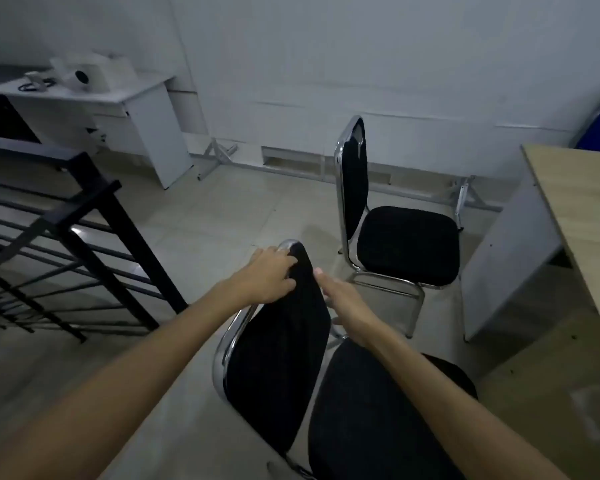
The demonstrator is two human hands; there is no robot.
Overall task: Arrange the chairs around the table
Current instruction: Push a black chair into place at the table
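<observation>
Right below me stands a black padded chair with a chrome frame (281,355), its backrest towards me and its seat to the right. My left hand (269,277) grips the top left of that backrest. My right hand (343,299) lies on the backrest's right edge, thumb up and fingers behind the padding. A second chair of the same kind (406,244) stands further away, its seat facing right towards the wooden-topped table (575,216) at the right edge.
A black metal rack (84,237) stands at the left. A white desk (125,109) with a small white device sits at the back left against the wall. Pale tiled floor lies between rack and chairs. Metal wall brackets run along the baseboard.
</observation>
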